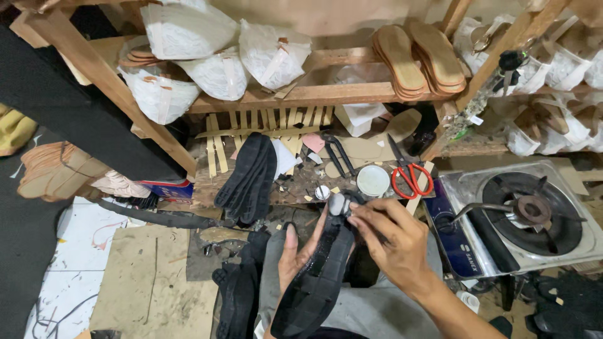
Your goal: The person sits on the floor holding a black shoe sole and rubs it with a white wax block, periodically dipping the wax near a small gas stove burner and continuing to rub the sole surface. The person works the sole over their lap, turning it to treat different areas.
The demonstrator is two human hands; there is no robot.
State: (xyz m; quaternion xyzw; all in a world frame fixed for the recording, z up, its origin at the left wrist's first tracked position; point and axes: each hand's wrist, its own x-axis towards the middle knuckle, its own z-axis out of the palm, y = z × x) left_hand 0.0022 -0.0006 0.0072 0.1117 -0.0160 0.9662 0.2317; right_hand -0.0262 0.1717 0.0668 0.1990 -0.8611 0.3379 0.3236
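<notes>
My left hand [294, 254] cradles a black shoe sole [317, 279] from below, thumb up along its left edge. The sole points away from me over my lap. My right hand [392, 238] has its fingers pinched at the sole's far tip, next to a small grey rounded piece [337, 203]; what the fingers pinch is too small to tell. A stack of black soles [250, 179] lies just beyond, on the low wooden bench.
Red-handled scissors [411, 179], a round white lid [373, 180] and black pliers [337, 154] lie on the bench. A single-burner gas stove [534, 213] stands to the right. On the shelf above sit tan insoles [418, 59] and white bagged bundles [220, 56]. Cardboard [154, 282] covers the floor at left.
</notes>
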